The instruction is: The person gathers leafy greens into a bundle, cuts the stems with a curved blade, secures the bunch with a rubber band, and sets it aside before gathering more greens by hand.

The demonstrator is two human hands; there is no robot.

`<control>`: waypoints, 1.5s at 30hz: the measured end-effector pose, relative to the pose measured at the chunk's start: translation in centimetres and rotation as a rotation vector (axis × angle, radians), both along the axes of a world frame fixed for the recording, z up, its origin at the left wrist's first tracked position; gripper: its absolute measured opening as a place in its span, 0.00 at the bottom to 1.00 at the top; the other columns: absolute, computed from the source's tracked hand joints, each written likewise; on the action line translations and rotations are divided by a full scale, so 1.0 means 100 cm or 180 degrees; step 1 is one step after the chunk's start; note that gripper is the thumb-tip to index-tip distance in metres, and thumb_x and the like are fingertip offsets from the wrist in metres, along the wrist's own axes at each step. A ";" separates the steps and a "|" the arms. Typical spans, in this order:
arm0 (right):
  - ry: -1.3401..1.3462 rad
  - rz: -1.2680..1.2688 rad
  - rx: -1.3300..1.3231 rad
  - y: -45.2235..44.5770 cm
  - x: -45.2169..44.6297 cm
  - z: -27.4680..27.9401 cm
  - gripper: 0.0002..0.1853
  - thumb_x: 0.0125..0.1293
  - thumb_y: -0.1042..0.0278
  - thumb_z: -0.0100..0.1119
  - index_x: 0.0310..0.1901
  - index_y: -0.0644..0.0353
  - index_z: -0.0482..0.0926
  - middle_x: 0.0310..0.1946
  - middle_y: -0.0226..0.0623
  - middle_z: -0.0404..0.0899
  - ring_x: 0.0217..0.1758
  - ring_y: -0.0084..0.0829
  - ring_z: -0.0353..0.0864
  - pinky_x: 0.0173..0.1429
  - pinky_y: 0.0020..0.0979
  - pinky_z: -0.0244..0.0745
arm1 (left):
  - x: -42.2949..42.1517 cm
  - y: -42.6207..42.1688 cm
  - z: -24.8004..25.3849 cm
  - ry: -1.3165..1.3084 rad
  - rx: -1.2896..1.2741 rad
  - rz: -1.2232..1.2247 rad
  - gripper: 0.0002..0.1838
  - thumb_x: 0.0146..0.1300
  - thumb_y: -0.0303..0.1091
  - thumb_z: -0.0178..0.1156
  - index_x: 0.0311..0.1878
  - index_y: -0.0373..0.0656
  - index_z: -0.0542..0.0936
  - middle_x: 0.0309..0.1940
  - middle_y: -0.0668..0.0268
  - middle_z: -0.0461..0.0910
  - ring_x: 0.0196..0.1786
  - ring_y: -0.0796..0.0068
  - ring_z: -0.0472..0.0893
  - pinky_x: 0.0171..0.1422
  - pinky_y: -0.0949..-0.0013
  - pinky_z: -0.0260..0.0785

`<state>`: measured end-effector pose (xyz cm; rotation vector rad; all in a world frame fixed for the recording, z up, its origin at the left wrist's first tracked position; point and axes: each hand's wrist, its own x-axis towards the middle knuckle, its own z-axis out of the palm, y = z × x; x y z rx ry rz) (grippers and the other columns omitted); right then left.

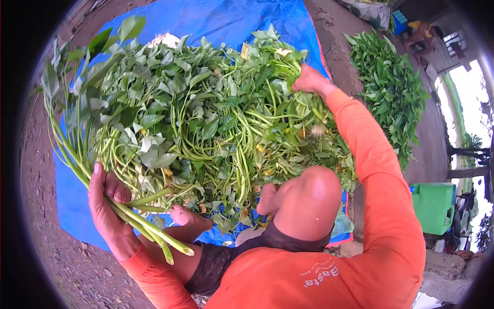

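My left hand (110, 206) is closed around a bunch of water spinach (72, 154) at the left. The leafy tops point up and away, and the thick cut stem ends stick out below my palm toward my lap. At the upper right, my right hand (311, 81) reaches to the far side of a wide heap of water spinach (206, 108), its fingers closed on some pale green stems. Most of those fingertips are hidden from me. Long tangled stems and some yellowed leaves lie in the heap.
The heap lies on a blue tarp (231, 20), with my bare feet and bent knee at its near edge. To the right are another pile of leafy greens (386, 92) and a green plastic container (432, 208). A person (422, 33) and a sack (373, 13) are farther back.
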<state>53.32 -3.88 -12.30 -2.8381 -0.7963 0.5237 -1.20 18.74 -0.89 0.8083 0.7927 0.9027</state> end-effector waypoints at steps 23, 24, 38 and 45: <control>0.0508 0.1130 0.1189 0.064 -0.177 0.154 0.18 0.77 0.54 0.65 0.54 0.61 0.88 0.39 0.33 0.89 0.38 0.24 0.88 0.43 0.31 0.86 | -0.077 0.001 -0.001 -0.0433 0.0184 0.0073 0.11 0.77 0.38 0.69 0.41 0.51 0.75 0.23 0.78 0.69 0.22 0.87 0.72 0.24 0.79 0.61; 0.0625 0.1050 0.1163 0.047 -0.168 0.150 0.17 0.77 0.55 0.65 0.54 0.59 0.89 0.39 0.32 0.89 0.38 0.23 0.88 0.43 0.30 0.85 | -0.077 0.002 -0.003 -0.0405 0.0186 0.0106 0.11 0.77 0.38 0.69 0.41 0.51 0.75 0.23 0.78 0.69 0.22 0.87 0.72 0.24 0.79 0.61; 0.0224 0.0163 0.1786 0.034 -0.246 -0.109 0.12 0.67 0.59 0.68 0.43 0.57 0.92 0.43 0.47 0.92 0.48 0.48 0.92 0.58 0.41 0.85 | -0.015 -0.030 -0.015 0.0441 0.0206 0.0035 0.15 0.72 0.40 0.74 0.35 0.48 0.76 0.21 0.75 0.72 0.19 0.83 0.73 0.22 0.77 0.65; 0.0459 -0.0484 0.1492 0.088 -0.242 -0.161 0.15 0.67 0.57 0.72 0.45 0.60 0.88 0.48 0.52 0.90 0.53 0.51 0.89 0.60 0.47 0.82 | 0.001 -0.042 -0.037 0.0693 0.0111 -0.0300 0.15 0.70 0.42 0.75 0.36 0.47 0.78 0.22 0.74 0.73 0.19 0.82 0.74 0.22 0.76 0.67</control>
